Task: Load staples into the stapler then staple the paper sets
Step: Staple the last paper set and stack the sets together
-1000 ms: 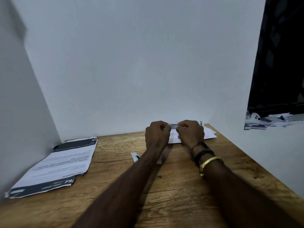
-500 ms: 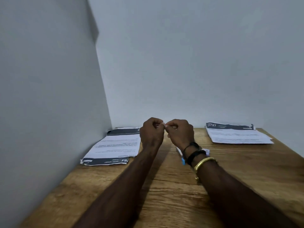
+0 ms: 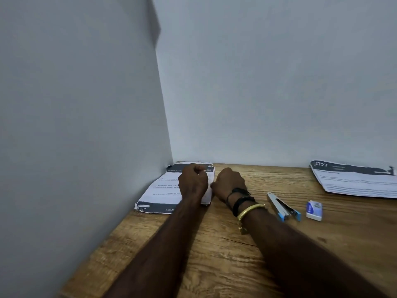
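Wooden table (image 3: 214, 265): your view has swung left, revealing the stapler (image 3: 283, 206) right of your curled right hand (image 3: 228, 182); left hand (image 3: 193, 181) fisted too (contents hidden). Loading isn't finished.

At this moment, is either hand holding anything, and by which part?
It cannot be told. Both the left hand and the right hand are curled into loose fists with fingertips hidden. The stapler and staple box lie untouched on the table.
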The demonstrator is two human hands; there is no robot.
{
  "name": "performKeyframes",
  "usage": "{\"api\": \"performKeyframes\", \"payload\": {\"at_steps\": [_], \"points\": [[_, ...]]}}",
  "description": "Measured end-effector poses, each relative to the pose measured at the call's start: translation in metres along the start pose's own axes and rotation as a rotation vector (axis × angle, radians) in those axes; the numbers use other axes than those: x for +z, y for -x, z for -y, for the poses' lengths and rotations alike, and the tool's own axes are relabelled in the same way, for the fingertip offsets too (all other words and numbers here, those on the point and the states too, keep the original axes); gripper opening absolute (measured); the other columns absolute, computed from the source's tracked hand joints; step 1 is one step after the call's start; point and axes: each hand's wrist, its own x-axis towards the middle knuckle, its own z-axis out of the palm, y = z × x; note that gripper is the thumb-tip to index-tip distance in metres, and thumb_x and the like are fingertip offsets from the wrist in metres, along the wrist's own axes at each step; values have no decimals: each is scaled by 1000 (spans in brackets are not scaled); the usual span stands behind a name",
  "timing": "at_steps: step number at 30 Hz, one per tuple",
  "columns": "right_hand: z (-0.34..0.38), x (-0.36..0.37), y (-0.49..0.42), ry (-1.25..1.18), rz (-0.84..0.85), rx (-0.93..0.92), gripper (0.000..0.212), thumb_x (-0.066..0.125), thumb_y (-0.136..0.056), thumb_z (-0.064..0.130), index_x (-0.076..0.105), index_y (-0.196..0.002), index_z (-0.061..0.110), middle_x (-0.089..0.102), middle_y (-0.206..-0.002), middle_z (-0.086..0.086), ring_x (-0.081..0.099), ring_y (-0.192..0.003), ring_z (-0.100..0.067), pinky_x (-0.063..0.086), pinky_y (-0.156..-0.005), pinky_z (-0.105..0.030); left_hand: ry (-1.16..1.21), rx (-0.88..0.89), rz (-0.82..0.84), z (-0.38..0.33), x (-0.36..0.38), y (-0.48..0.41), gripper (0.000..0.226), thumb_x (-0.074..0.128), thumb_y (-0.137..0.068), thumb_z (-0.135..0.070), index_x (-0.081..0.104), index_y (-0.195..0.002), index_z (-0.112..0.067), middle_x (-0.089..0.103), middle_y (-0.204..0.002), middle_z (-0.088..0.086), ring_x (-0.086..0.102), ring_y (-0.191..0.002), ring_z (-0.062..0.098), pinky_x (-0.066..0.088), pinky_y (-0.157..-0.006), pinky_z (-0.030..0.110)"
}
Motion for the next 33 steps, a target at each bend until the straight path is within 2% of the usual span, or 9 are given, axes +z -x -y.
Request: {"api": "performKeyframes", "payload": {"at_steps": [4, 7, 12, 19, 25, 30, 33], "points": [[2, 9, -6, 27, -3, -9, 37, 68, -81, 37, 64, -111, 16, 68, -121, -12, 65, -111, -37, 47, -77, -32, -16, -28, 12, 8, 4, -3, 37, 53, -81, 1, 70, -106, -19, 73, -115, 1, 63, -115, 23, 44, -100, 30], [6, 10, -9, -14, -6, 13, 35, 63, -83, 35, 66, -112, 16, 69, -120, -12, 66, -109, -37, 49, -79, -33, -34, -40, 12, 7, 5, -6, 40, 53, -79, 2, 70, -109, -19, 73, -116, 0, 63, -115, 22, 43, -98, 28], [9, 14, -10, 42, -37, -7, 35, 65, -86, 37, 65, -114, 16, 68, -122, -12, 65, -112, -36, 49, -80, -33, -27, -55, -13, 8, 6, -6, 42, 54, -79, 2, 68, -114, -18, 71, -119, 3, 61, -118, 23, 43, -103, 32], [15, 14, -12, 73, -23, -25, 42, 67, -86, 37, 63, -124, 19, 65, -127, -10, 64, -116, -34, 51, -88, -35, -11, -100, -73, 12, 4, -10, 40, 56, -82, 0, 67, -116, -17, 69, -121, 5, 61, -117, 25, 41, -93, 27], [22, 19, -9, 272, -47, -108, 35, 55, -96, 29, 60, -127, 14, 60, -133, -13, 60, -121, -32, 49, -93, -37, 16, -168, -97, 12, 2, -12, 36, 58, -86, -2, 66, -118, -16, 69, -120, 7, 61, -118, 27, 44, -99, 31], [19, 17, -11, 284, -55, -118, 41, 57, -96, 29, 54, -134, 14, 60, -133, -13, 58, -124, -34, 48, -96, -40, 36, -163, -94, 11, 4, -10, 36, 58, -86, -1, 66, -118, -15, 69, -121, 8, 61, -119, 28, 45, -102, 33], [18, 18, -12, 246, -53, -110, 40, 60, -94, 28, 56, -131, 14, 62, -132, -12, 59, -123, -35, 49, -95, -40, 23, -154, -92, 11, 5, -8, 36, 60, -87, -2, 66, -120, -15, 69, -123, 8, 61, -120, 27, 45, -101, 33]]}}
